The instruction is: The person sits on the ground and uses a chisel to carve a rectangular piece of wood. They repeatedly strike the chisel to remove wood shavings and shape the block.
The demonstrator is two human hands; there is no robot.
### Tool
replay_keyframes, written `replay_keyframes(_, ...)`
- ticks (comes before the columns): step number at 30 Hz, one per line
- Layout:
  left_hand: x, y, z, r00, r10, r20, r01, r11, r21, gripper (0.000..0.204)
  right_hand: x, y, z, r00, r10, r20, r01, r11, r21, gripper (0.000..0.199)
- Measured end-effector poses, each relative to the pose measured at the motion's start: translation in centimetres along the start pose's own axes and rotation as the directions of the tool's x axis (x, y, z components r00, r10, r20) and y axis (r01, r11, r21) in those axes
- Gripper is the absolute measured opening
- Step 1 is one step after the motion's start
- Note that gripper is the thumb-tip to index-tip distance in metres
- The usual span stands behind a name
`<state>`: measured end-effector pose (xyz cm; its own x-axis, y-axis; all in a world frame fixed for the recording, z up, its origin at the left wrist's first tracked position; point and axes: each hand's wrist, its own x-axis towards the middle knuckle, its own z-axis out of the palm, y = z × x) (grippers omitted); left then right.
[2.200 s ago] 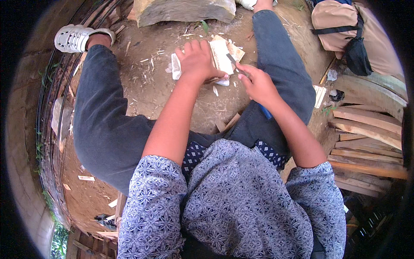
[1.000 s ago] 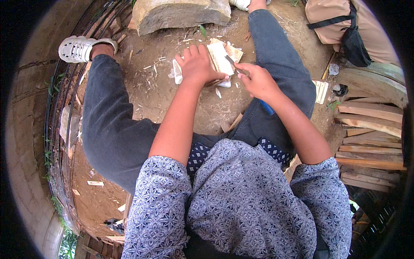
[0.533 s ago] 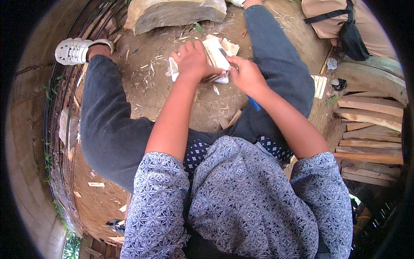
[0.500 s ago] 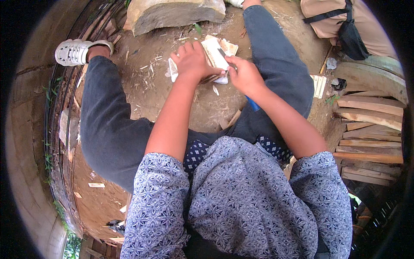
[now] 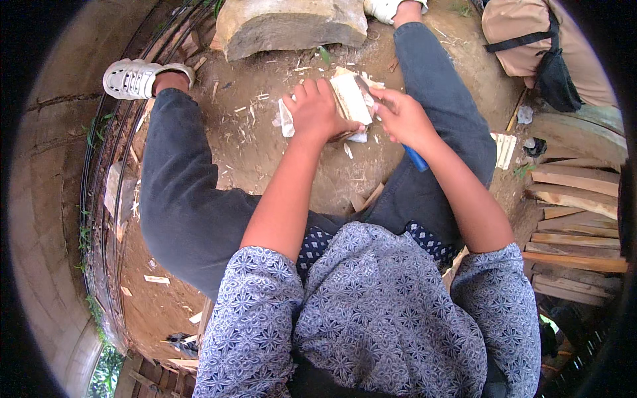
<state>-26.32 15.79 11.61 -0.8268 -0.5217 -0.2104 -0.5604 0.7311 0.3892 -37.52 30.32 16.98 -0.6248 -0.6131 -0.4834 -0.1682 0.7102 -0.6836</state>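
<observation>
Between my spread legs, my left hand [image 5: 317, 114] grips a pale, flat piece of wood [image 5: 352, 99], its thumb along the near edge and its fingers spread over the left side. My right hand [image 5: 403, 121] is closed round a blue-handled knife [image 5: 417, 159]. The knife's dark blade points away and to the left, beside the wood's right edge. Part of the handle is hidden in the fist. White material [image 5: 286, 119] shows under the work, left of my left hand. Pale shavings lie on the ground around it.
A big stone [image 5: 292, 30] lies just beyond the work. Split wood pieces [image 5: 577, 196] are stacked at the right, below a tan bag [image 5: 521, 33] with a black pouch. A grooved pale piece [image 5: 504, 150] lies by my right knee. Dark cables [image 5: 99, 166] run along the left wall.
The whole view has shifted, so everything appears further right. My right hand has drawn slightly right of the left one with the knife, and more of the blue handle shows.
</observation>
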Motion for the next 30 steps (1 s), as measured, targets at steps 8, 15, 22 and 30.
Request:
replay_keyframes(8, 0.6, -0.1, 0.6, 1.0, -0.011, -0.013, 0.011, 1.0, 0.029, 0.114, -1.6, 0.8, -0.1, 0.997, -0.066, 0.041, 0.073, 0.979, -0.19, 0.041)
replay_keyframes(15, 0.6, 0.1, 0.5, 1.0, 0.009, -0.006, -0.009, 0.999, 0.032, 0.114, -2.2, 1.8, 0.7, 0.966, -0.252, -0.065, 0.213, 0.909, -0.358, 0.038)
replay_keyframes(22, 0.6, 0.0, 0.5, 1.0, 0.022, -0.008, -0.022, 0.999, 0.043, 0.111, -1.8, 2.3, 2.2, 0.969, -0.209, -0.134, 0.169, 0.95, -0.262, 0.033)
replay_keyframes(30, 0.2, -0.7, 0.4, 1.0, 0.006, -0.028, -0.005, 0.999, 0.036, 0.11, 3.9, -1.0, 2.3, 0.995, -0.084, -0.055, 0.073, 0.979, -0.188, 0.034)
